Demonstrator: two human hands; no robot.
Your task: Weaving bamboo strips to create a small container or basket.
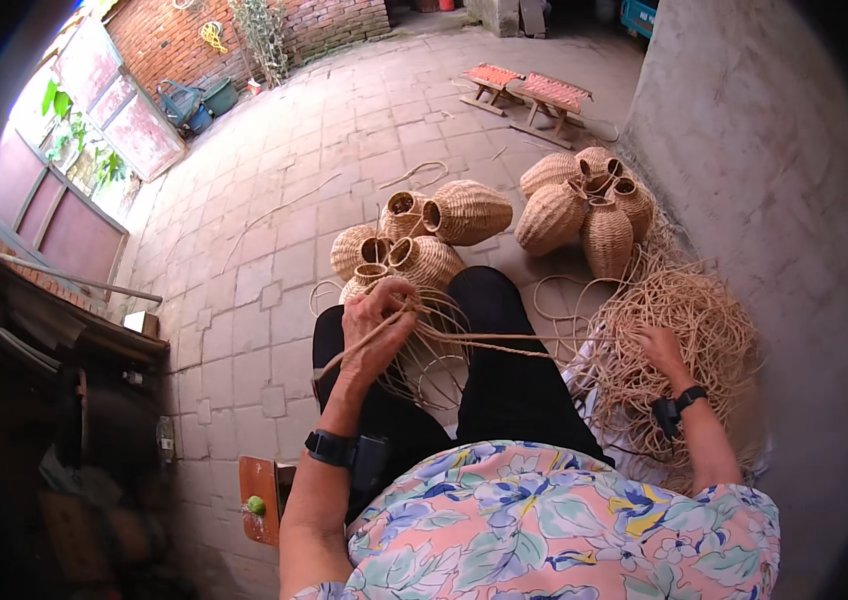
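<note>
From my remote station, my left hand (376, 325) closes on the half-woven rattan frame (424, 350) over my lap, its strand (504, 347) running rightward to my right hand (662, 352), fingers sunk in the rattan pile (694, 320), grip unclear.

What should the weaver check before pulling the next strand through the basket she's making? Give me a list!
1. Left hand has firm hold of the half-woven basket frame on the lap: ok, its fingers are closed on the top.
2. Working strand runs free between the two hands: ok, it stretches across the lap without a visible snag.
3. Right hand has reached the pile of loose cane: ok, it rests in the pile.
4. Which single strand the right hand has picked: cannot tell, the tangle hides it.
5. Finished baskets are out of the way: ok, they lie on the paving beyond the knees.
</note>
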